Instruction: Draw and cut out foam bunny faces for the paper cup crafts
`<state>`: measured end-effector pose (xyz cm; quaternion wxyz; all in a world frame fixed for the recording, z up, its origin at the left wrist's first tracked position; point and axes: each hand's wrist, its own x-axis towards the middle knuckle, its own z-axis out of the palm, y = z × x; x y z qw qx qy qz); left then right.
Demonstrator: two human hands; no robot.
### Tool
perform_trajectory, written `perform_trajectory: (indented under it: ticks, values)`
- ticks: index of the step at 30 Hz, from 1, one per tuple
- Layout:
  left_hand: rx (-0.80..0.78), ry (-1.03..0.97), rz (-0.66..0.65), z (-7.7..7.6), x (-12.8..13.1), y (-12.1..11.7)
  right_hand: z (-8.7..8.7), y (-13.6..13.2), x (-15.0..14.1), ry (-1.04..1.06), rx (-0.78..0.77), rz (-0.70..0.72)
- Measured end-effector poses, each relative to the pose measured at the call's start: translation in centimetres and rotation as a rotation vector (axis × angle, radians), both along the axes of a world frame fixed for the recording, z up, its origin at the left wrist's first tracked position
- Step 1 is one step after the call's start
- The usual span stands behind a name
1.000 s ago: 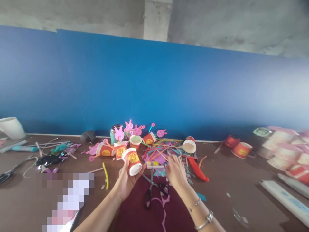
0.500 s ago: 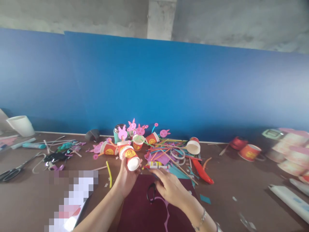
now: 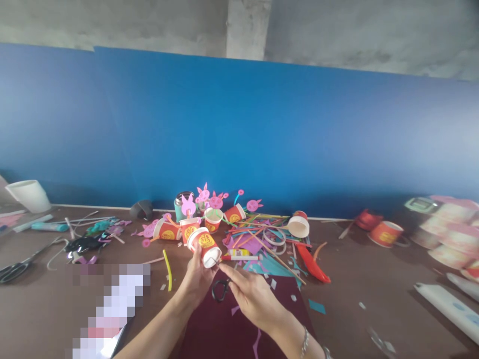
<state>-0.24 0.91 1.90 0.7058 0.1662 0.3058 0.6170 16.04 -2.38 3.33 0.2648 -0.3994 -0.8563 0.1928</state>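
The left hand [image 3: 196,274] holds a red-and-white paper cup [image 3: 204,244] tilted, with its fingers and thumb closed around the side, so that the white base [image 3: 211,256] faces toward the right hand [image 3: 256,299]. The right hand pinches the scissors [image 3: 220,290]; its index finger is stretched toward the base, and one black handle ring shows beside the fingers. The exact grip is partly hidden. A metal tip appears to touch the base.

In my judgement, the tip needs small, controlled pressure, because thin paper can give way suddenly. The left hand should support the cup firmly near the base without squeezing the wall flat, and its fingers should be away from the line of the tip. Closed blades would be safer for such contact. The cup is above the far edge of the maroon sheet [image 3: 205,329], close to the red-capped marker [image 3: 245,258].
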Motion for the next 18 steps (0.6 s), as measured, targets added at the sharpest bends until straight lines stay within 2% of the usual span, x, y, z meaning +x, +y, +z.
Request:
perform_trajectory:
  ticks: [3, 5, 6, 10, 12, 13, 14, 15, 18]
  values:
    - [0.01, 0.019, 0.03, -0.3, 0.1, 0.1, -0.1, -0.1, -0.4, 0.115, -0.058, -0.01]
    - [0.029, 0.05, 0.066, -0.6, 0.1, 0.3, -0.3, -0.1, -0.9, 0.304, -0.206, -0.031]
    - [0.047, 0.067, 0.089, -0.8, 0.2, 0.3, -0.5, 0.0, -1.1, 0.424, -0.331, -0.052]
    - [0.097, 0.107, 0.128, -1.2, 0.2, 0.4, -1.0, 0.5, -1.5, 0.9, -0.991, -0.094]
    - [0.108, 0.122, 0.12, -1.3, 0.2, 0.4, -1.0, 0.6, -1.4, 0.977, -1.134, -0.069]
    - [0.116, 0.131, 0.121, -1.3, 0.2, 0.5, -1.0, 0.7, -1.3, 0.941, -1.106, -0.069]
    - [0.116, 0.142, 0.127, -1.3, 0.2, 0.5, -1.0, 0.6, -1.2, 0.86, -1.001, -0.077]
    - [0.113, 0.164, 0.132, -1.4, 0.2, 0.6, -1.0, 0.6, -1.0, 0.74, -0.832, -0.081]
    - [0.112, 0.272, 0.164, -1.6, 0.3, 0.7, -1.0, 0.2, -0.6, 0.276, -0.183, -0.079]
